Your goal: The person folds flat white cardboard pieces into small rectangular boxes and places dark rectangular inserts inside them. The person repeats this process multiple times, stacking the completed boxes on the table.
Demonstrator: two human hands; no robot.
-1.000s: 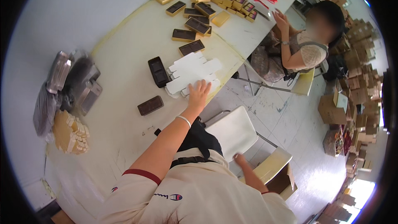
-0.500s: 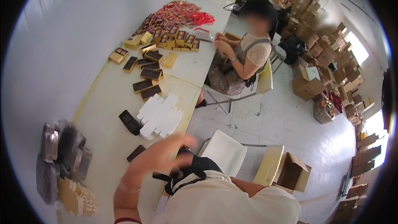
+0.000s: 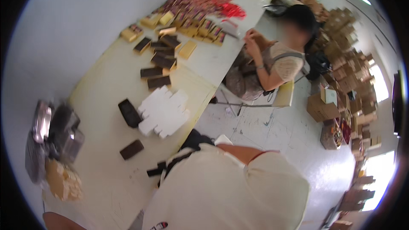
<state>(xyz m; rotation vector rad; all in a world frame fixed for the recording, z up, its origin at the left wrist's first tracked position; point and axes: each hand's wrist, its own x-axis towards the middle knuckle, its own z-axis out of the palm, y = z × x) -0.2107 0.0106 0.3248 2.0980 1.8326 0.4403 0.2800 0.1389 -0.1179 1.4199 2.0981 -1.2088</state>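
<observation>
My left hand is out of the picture; only a piece of my left arm (image 3: 61,222) shows at the lower left rim. Part of my right arm (image 3: 240,152) emerges from a red-edged sleeve, and its hand is hidden behind my white shirt (image 3: 230,183). Closest to my body on the table (image 3: 102,174) lies a small dark brown block-shaped piece (image 3: 132,149). Beyond it, a black tray-like piece (image 3: 129,113) sits beside a stack of flat white carton blanks (image 3: 164,110). Several gold boxes with dark tops (image 3: 163,61) lie farther up.
Clear plastic packs (image 3: 68,145) and a beige stack (image 3: 64,181) stand along the wall. A seated person (image 3: 277,66) works at the table's far right edge, near a red pile (image 3: 200,0). Cardboard boxes (image 3: 324,106) occupy the floor at right.
My left hand has left the space over the near table, uncovering the brown piece. The view has shifted, and my torso now fills more of the lower middle, covering most of the white chair.
</observation>
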